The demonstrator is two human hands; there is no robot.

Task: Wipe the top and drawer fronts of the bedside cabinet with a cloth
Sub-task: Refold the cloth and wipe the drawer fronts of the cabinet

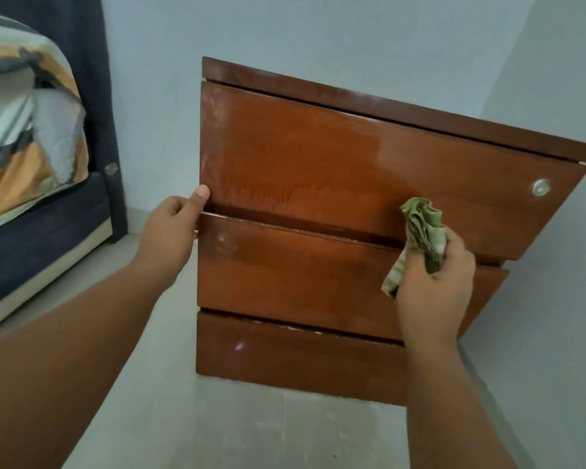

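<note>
A brown wooden bedside cabinet (pixel 318 157) with three drawer fronts stands against the pale wall. Its top drawer carries a round metal lock (pixel 540 187) at the right and sticks out slightly. My left hand (pixel 173 228) grips the left edge of the cabinet at the gap between the top and middle drawers, thumb on the top drawer's corner. My right hand (pixel 433 286) is shut on a crumpled green cloth (pixel 420 231), held against the lower right part of the top drawer and the gap under it. The cabinet's top surface shows only as a thin edge.
A bed (pixel 31 130) with a patterned orange, grey and white cover and a dark blue frame stands at the left. Pale floor (pixel 251 434) lies in front of the cabinet. A wall corner is close on the right.
</note>
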